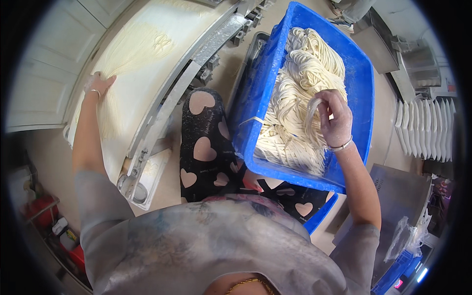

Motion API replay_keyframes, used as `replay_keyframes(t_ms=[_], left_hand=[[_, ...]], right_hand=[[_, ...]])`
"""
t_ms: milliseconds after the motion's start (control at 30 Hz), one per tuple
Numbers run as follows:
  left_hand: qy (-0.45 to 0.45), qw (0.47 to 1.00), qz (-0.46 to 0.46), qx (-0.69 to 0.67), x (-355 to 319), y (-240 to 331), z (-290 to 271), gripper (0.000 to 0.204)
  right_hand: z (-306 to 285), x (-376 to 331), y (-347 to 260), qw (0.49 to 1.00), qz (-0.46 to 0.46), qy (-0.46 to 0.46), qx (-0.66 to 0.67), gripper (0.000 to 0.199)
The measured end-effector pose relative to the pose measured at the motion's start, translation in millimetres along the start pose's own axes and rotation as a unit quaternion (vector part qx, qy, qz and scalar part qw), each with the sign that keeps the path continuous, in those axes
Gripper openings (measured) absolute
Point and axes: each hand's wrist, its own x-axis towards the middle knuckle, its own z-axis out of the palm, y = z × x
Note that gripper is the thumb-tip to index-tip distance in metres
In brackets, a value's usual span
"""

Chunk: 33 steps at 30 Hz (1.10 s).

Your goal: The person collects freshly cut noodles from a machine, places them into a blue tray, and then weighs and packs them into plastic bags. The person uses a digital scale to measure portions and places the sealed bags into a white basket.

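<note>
- The blue crate (361,73) stands tilted against the person's knees, piled with pale noodle bundles (295,98).
- Over the crate, the right hand (334,118) pinches a strand of noodles, lifted off the pile.
- Well left of the crate, the left hand (98,84) lies flat on loose noodles (132,49) on the floured belt (162,24).

A glossy blue plastic crate (361,73) holds soft, matt noodles (300,83); the floury belt (147,73) looks like smooth cloth, metal-framed.
</note>
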Motion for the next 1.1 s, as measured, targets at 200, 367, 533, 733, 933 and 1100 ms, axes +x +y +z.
replay_keyframes(t_ms=[200, 367, 533, 733, 933, 1100], left_hand=[[0.011, 0.993, 0.042, 0.11, -51, 0, 5, 0.061], [0.007, 0.995, 0.086, 0.057, -63, -47, 17, 0.06], [-0.037, 0.941, 0.017, -0.337, -73, -107, 21, 0.049], [-0.034, 0.888, -0.009, -0.459, -94, -128, -5, 0.017], [0.043, 0.894, 0.056, -0.444, -107, -109, -59, 0.015], [0.094, 0.861, 0.21, -0.454, -168, -16, -153, 0.027]], right_hand=[[-16, -10, 22, 0.938, 0.185, 0.085, 0.282, 0.015], [-94, -48, 40, 0.936, 0.163, 0.164, 0.265, 0.012], [-171, -75, 20, 0.94, 0.112, 0.196, 0.256, 0.017], [-204, -58, -49, 0.973, 0.035, 0.174, 0.145, 0.02], [-85, -40, -84, 0.947, 0.074, -0.195, 0.243, 0.029], [-63, -11, -65, 0.961, 0.073, -0.173, 0.202, 0.047]])
